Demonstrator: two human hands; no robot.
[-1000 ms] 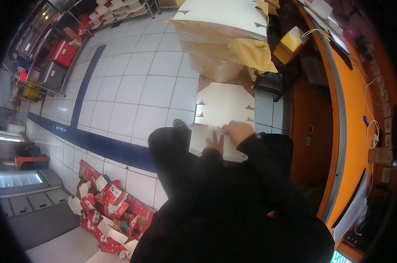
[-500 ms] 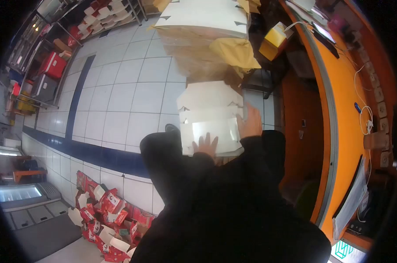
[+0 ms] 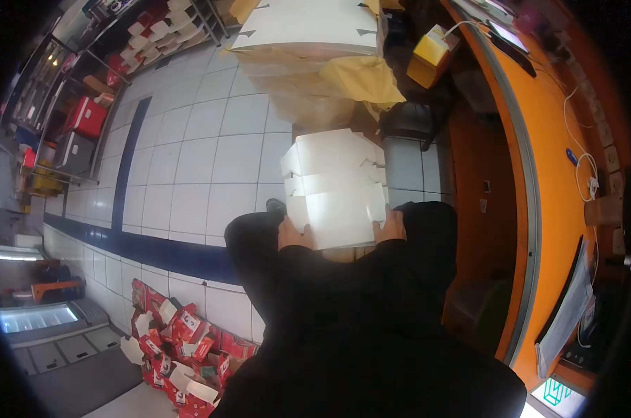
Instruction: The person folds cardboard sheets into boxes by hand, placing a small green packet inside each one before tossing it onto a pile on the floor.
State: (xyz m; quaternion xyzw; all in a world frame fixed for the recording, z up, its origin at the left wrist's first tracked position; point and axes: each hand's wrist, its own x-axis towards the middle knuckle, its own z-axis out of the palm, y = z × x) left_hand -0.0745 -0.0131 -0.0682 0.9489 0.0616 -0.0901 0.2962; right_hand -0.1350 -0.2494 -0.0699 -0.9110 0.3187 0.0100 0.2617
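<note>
A white cardboard box blank with notched side edges and crease lines rests across my lap. My left hand grips its near left edge, thumb on top. At the near right edge, my right hand holds the cardboard the same way, with the thumb on the upper face. The fingers under the blank are hidden. Ahead of me lies a stack of similar white blanks, above crumpled brown wrapping paper.
To the right runs an orange counter with cables. A yellow and white box stands near it. Red and white folded cartons are piled at lower left. A metal shelf holds a red cooler at upper left.
My left hand has moved from the middle of the blank to its left edge. My right hand has slid nearer along the right side. The blank's near panel now lies differently.
</note>
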